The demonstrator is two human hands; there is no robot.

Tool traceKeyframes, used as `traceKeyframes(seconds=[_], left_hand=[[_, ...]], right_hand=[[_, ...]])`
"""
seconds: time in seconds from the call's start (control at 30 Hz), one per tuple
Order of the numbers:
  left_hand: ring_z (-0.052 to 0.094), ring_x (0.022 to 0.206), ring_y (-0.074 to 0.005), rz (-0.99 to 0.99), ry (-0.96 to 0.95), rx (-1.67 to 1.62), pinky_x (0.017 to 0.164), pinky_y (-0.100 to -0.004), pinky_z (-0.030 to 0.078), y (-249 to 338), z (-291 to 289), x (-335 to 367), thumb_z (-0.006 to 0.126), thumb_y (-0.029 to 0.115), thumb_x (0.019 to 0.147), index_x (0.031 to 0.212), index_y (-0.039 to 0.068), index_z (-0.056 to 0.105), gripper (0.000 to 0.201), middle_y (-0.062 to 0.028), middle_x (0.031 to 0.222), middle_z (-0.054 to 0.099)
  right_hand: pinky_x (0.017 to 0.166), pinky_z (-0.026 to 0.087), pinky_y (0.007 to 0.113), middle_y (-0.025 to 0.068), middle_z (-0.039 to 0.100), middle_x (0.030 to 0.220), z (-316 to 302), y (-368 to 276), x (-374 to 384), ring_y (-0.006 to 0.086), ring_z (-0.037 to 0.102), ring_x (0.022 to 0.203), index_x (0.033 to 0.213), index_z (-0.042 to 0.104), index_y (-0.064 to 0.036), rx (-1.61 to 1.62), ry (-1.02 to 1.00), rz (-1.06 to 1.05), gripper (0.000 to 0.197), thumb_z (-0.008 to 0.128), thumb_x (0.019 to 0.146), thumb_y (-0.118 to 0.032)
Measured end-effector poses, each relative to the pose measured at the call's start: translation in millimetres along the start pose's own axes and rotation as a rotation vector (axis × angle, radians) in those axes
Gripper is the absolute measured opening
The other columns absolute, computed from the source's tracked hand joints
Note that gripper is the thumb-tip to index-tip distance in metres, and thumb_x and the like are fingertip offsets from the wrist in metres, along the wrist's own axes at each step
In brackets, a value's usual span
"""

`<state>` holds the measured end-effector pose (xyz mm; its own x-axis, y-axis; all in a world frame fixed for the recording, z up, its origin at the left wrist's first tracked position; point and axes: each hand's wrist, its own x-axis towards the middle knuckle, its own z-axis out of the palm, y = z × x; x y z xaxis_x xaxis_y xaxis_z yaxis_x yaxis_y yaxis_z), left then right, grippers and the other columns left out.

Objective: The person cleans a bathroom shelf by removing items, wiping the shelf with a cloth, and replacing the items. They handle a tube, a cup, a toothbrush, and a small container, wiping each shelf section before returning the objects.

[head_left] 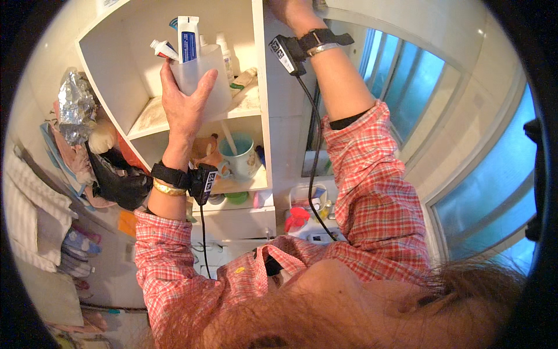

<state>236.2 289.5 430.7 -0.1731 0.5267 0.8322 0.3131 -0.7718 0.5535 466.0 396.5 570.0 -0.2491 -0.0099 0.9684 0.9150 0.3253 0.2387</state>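
Red plaid sleeves (381, 186) filled the foreground. Beyond them, a pale blue mug (239, 160) stood near the front right corner of the lower compartment of the shelf unit (110, 70). Above it, the left hand (186, 99) gripped a translucent white cup (199, 67) at the front edge of the upper board; whether the cup rested there could not be told. A blue-and-white tube (188, 41) and a red-and-white tube (164, 50) already stood in it. Farther back, a white bottle (223, 51) and a green-marked tube (244, 80) were still outside the cup, toward the right wall. The right hand (292, 13) met the top edge of view, its fingers cut off, so its grip was unclear.
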Motion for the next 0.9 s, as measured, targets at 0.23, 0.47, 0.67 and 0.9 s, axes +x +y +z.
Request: traceKeyframes(seconds=[0.23, 0.47, 0.67, 0.9], left_hand=[[0.057, 0.109, -0.0262, 0.036, 0.027, -0.004, 0.094, -0.0352, 0.045, -1.9, 1.5, 0.5, 0.08, 0.039, 0.074, 0.138, -0.006, 0.035, 0.09, -0.0207, 0.124, 0.054], [0.057, 0.108, -0.0262, 0.022, 0.006, 0.026, 0.094, -0.0354, 0.045, -0.1, 0.0, 1.0, 0.079, 0.04, 0.074, 0.137, -0.004, 0.037, 0.088, -0.0199, 0.124, 0.054], [0.057, 0.105, -0.023, 0.069, 0.008, -0.047, 0.091, -0.0336, 0.047, -2.2, 1.9, 2.8, 0.08, 0.035, 0.075, 0.134, -0.003, 0.039, 0.081, -0.0168, 0.121, 0.055], [0.06, 0.101, -0.022, 0.012, -0.014, -0.088, 0.087, -0.0337, 0.05, 0.2, 0.5, 3.5, 0.08, 0.034, 0.075, 0.132, -0.001, 0.042, 0.076, -0.0156, 0.116, 0.058]], right_hand=[[0.104, 0.039, 0.046, 0.0235, 0.051, 0.131, -31.2, -15.2, -71.4, 0.0438, 0.045, 0.12, 0.12, 0.061, -0.0038, 0.099, -0.116, -0.171, 0.04, 0.055, 0.081, -0.002], [0.108, 0.033, 0.052, 0.0085, 0.046, 0.142, -39.2, -38.6, -183.1, 0.0359, 0.036, 0.134, 0.114, 0.066, -0.008, -0.049, -0.434, -0.157, 0.038, 0.054, 0.079, -0.01], [0.109, 0.034, 0.048, 0.0098, 0.053, 0.134, -61.4, -79.1, -301.2, 0.0358, 0.039, 0.131, 0.111, 0.066, -0.0041, 0.105, -0.63, -0.124, 0.036, 0.053, 0.077, -0.008], [0.104, 0.041, 0.041, 0.0175, 0.06, 0.122, -106.9, -62.8, -228.6, 0.0333, 0.054, 0.119, 0.118, 0.06, 0.0002, 0.644, -0.22, 0.492, 0.045, 0.054, 0.074, 0.004]])
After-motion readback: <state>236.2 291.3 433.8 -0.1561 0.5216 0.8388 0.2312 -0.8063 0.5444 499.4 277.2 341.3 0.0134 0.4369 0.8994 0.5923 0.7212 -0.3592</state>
